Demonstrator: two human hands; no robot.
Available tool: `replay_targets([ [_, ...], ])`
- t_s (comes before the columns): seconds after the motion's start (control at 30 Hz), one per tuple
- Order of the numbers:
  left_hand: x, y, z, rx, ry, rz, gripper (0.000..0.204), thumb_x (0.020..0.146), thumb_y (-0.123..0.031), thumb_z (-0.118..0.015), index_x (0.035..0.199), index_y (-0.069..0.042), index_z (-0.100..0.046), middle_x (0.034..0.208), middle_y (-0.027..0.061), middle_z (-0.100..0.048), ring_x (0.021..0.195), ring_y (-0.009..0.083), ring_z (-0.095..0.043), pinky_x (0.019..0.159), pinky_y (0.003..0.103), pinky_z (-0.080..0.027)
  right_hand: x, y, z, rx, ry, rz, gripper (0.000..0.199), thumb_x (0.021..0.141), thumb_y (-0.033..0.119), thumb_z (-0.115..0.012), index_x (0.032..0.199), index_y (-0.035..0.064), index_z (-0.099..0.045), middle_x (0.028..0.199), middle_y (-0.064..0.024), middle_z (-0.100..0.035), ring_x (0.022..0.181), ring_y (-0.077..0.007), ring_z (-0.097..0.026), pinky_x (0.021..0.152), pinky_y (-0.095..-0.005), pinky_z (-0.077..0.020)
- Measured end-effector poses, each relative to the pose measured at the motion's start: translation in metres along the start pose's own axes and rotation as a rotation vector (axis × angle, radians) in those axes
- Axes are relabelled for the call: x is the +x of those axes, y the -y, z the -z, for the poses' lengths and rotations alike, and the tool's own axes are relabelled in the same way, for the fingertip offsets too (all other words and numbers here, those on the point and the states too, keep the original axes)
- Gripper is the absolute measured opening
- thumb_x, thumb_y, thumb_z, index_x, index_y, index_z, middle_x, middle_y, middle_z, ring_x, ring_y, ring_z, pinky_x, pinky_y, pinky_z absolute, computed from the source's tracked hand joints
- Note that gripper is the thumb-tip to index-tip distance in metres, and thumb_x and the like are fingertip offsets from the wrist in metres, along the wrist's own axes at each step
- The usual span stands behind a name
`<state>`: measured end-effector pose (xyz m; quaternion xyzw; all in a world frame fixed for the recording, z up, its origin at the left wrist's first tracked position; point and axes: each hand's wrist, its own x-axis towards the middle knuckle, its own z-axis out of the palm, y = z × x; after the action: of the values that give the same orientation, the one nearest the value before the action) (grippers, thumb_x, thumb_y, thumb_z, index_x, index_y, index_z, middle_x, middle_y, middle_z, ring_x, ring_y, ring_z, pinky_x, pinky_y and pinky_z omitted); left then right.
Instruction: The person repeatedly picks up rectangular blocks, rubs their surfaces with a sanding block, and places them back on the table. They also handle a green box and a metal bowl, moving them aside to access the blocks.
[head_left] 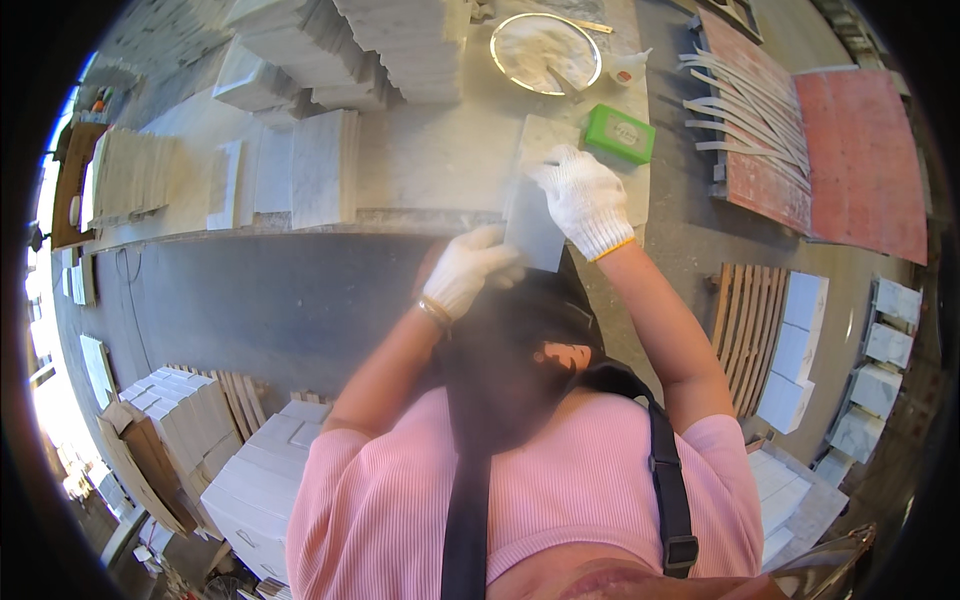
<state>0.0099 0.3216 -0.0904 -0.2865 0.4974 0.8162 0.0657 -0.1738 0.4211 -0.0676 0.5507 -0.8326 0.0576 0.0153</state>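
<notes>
A flat pale grey tile (535, 232) stands tilted at the near edge of the workbench, in front of my body. My left hand (468, 270), in a white knit glove, grips its left side. Closed at the tile's upper right is my right hand (588, 200), gloved alike with a yellow cuff edge; its fingertips are partly hidden. Just beyond it lies a green box (620, 134). Farther back are a metal bowl (530, 45) of white powdery material and a small white bottle (628, 70) with a red mark.
Tile stacks (325, 165) line the left of the dusty workbench (420, 170). White strips (740, 110) lie on a red board at the right. Wooden pallets (745, 330) and white boxes (265, 480) stand around me. My dark apron (510, 370) hangs close below the tile.
</notes>
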Motion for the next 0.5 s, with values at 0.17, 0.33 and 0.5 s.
replay_targets([
  [0.17,0.000,0.002,0.001,-0.064,0.003,-0.001,0.034,0.094,-0.021,-0.064,0.121,0.000,-0.066,0.102,0.0095,-0.071,0.085,0.0161,-0.067,0.074,0.028,-0.054,-0.015,0.003,0.005,0.077,0.056,0.014,0.029,0.087,0.012,-0.058,0.109,0.0244,-0.074,0.097,-0.0044,-0.065,0.088,-0.0260,-0.066,0.069,-0.0398,-0.0555],
  [0.33,0.001,0.001,0.002,-0.058,0.042,-0.003,0.035,0.094,-0.026,-0.062,0.118,-0.001,-0.067,0.100,0.0068,-0.070,0.087,0.0148,-0.066,0.076,0.029,-0.053,-0.062,0.017,0.022,0.182,0.137,-0.010,0.034,0.084,0.010,-0.062,0.112,0.0255,-0.074,0.092,-0.0049,-0.063,0.086,-0.0261,-0.066,0.071,-0.0384,-0.0546],
  [0.5,0.002,0.004,0.005,-0.091,0.080,-0.018,0.033,0.094,-0.019,-0.063,0.120,0.001,-0.065,0.103,0.0101,-0.071,0.087,0.0169,-0.066,0.077,0.028,-0.054,-0.051,0.007,0.030,0.347,0.190,-0.083,0.026,0.087,0.016,-0.068,0.111,0.0227,-0.076,0.094,-0.0053,-0.067,0.087,-0.0259,-0.067,0.074,-0.0370,-0.0545],
])
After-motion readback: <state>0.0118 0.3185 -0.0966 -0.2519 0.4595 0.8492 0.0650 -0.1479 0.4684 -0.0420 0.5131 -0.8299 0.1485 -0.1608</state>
